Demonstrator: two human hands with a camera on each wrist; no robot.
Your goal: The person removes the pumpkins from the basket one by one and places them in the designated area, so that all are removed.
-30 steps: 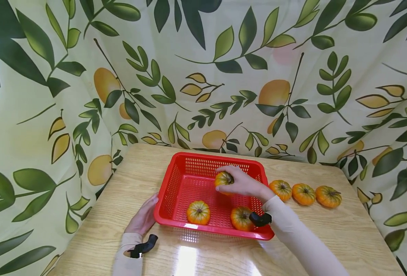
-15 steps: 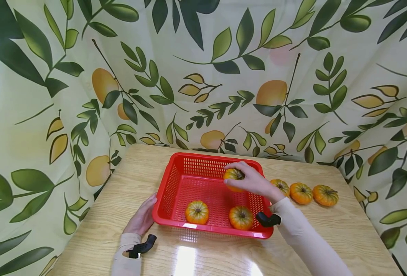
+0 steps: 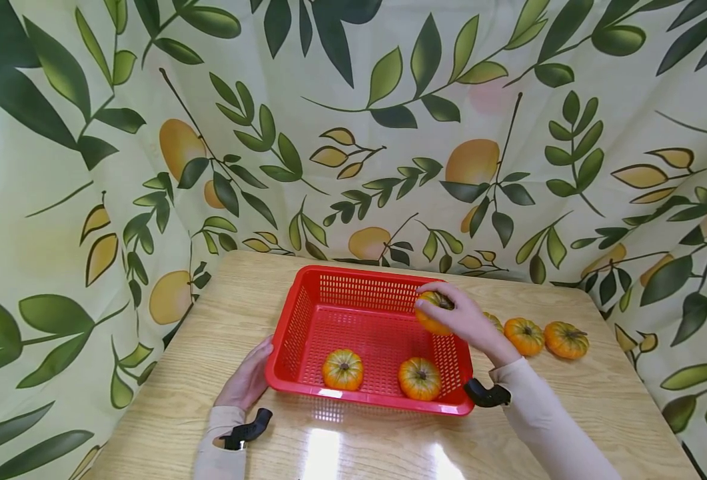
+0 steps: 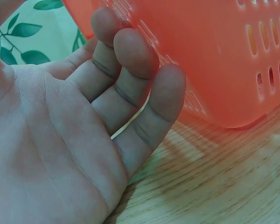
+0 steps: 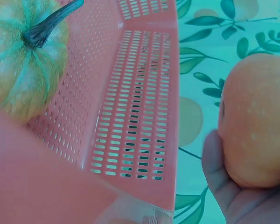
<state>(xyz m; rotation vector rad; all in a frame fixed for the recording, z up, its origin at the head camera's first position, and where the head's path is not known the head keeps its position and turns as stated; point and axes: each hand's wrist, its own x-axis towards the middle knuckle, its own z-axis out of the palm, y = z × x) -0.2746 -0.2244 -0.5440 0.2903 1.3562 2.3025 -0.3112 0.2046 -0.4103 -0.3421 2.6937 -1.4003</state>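
Over the right side of the red plastic basket [image 3: 365,401], my right hand [image 3: 466,324] holds a small orange-and-yellow pumpkin [image 3: 428,317] between thumb and fingers. The right wrist view shows this held pumpkin [image 5: 256,121] from its smooth side, raised above the slotted basket wall. Two more pumpkins lie on the basket floor: one at the front middle [image 3: 343,370], the other at the front right [image 3: 419,379]. My left hand [image 3: 244,379] rests at the basket's left side. Its relaxed fingertips [image 4: 165,93] touch the outer wall in the left wrist view.
On the wooden table [image 3: 167,413], right of the basket, a row of pumpkins includes a middle one [image 3: 524,336] and a right one [image 3: 566,340]; another is mostly hidden behind my right hand. A leaf-printed cloth [image 3: 353,133] hangs behind the table.
My right hand has carried the pumpkin rightward across the basket to near its right wall. The left hand and the basket stay in place.
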